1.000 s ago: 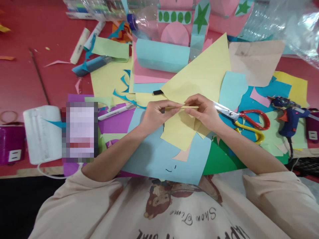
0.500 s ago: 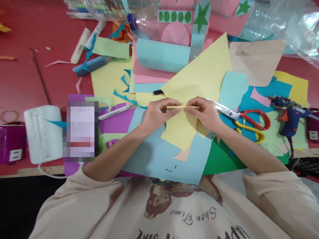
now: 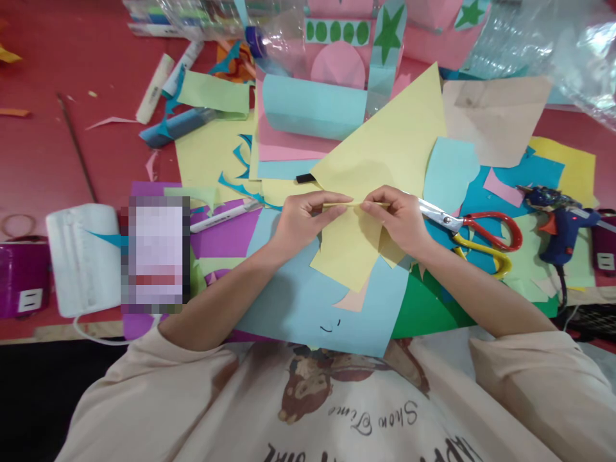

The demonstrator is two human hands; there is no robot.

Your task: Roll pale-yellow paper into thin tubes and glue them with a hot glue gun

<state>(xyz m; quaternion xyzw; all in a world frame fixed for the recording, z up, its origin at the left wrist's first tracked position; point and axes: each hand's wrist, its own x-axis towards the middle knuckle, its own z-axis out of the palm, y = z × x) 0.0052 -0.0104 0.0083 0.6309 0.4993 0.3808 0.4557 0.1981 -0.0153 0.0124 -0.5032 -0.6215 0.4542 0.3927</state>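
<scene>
Between my two hands stretches a narrow yellow paper strip, seen nearly edge-on. My left hand pinches its left part between thumb and fingers. At the right part, my right hand pinches it the same way, a small gap from the left fingertips. Under the hands lies a yellow paper piece; whether the strip is joined to it I cannot tell. Beyond them spreads a larger yellow sheet with a pointed corner. Scissors with red and yellow handles lie beside my right hand, their blade tips hidden behind it.
A light blue sheet lies nearest me. On the right is a blue glue gun; on the left, a phone-like device with a blurred screen and a white box. A blue paper roll, markers and paper scraps surround the work.
The strip has tilted slightly and shows thinner now. My right hand has shifted a little to the right, widening the gap between the fingertips. Both hands keep their pinch.
</scene>
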